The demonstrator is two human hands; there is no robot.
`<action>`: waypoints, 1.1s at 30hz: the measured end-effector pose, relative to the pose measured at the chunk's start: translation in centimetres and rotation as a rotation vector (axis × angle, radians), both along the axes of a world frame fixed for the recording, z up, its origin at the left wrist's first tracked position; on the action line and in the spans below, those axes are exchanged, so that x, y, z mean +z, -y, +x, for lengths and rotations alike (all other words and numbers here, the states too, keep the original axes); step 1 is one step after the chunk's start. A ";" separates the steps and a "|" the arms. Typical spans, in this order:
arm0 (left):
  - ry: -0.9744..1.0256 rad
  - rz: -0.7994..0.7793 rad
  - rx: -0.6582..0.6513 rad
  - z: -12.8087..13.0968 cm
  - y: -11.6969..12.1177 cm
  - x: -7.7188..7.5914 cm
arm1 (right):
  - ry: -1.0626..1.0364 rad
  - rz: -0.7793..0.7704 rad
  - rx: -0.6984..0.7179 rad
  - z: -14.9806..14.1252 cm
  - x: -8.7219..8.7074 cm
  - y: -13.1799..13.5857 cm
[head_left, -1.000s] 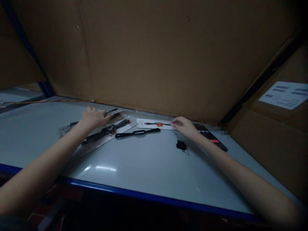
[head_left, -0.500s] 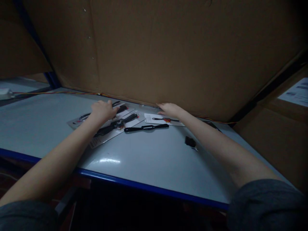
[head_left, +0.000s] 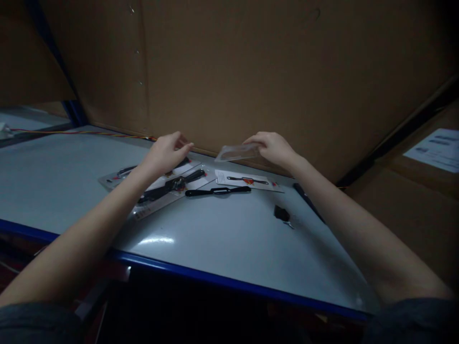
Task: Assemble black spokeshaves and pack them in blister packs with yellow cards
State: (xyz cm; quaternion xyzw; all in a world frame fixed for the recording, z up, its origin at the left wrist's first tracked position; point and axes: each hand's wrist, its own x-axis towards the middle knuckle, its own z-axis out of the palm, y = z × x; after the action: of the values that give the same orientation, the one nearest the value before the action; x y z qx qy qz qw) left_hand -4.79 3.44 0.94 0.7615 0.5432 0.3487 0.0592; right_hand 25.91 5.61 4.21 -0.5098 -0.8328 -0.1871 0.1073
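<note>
My right hand (head_left: 273,148) holds a clear plastic blister tray (head_left: 237,153) by one end, raised above the back of the table. My left hand (head_left: 167,154) hangs just above a pair of carded blister packs with black straps (head_left: 172,188), its fingers loosely curled and nothing visible in them. Between my hands lie a loose black strap (head_left: 217,191) and a white printed card (head_left: 248,179). A small black object with a metal key (head_left: 282,214) lies near my right forearm, which partly hides a dark phone (head_left: 307,202).
The grey table (head_left: 229,229) has a blue front edge and stands against a cardboard wall (head_left: 251,71). An orange and yellow wire (head_left: 107,135) runs along the back. A cardboard box with a white label (head_left: 433,150) stands at the right.
My right hand has risen from the back of the table with the clear tray in it. My left hand has lifted off the packs. The phone now shows beyond my right forearm.
</note>
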 end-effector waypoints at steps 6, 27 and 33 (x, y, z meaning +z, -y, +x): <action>0.589 -0.892 -0.475 3.1 0.8 0.3 | 0.110 -0.236 0.448 -5.7 2.3 4.6; 1.155 -0.980 -0.433 3.3 1.3 -1.3 | -0.507 -0.357 0.216 0.7 -8.1 3.7; 0.806 -0.842 -0.333 3.0 1.6 -1.0 | -0.339 -0.296 0.154 0.6 -9.5 5.6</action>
State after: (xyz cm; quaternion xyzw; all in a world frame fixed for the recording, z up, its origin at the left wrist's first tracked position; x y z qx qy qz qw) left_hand -1.80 1.88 -0.02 0.5553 0.4428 0.3507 0.6103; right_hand 26.46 -0.01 -5.26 -0.4789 -0.8578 0.0341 0.1836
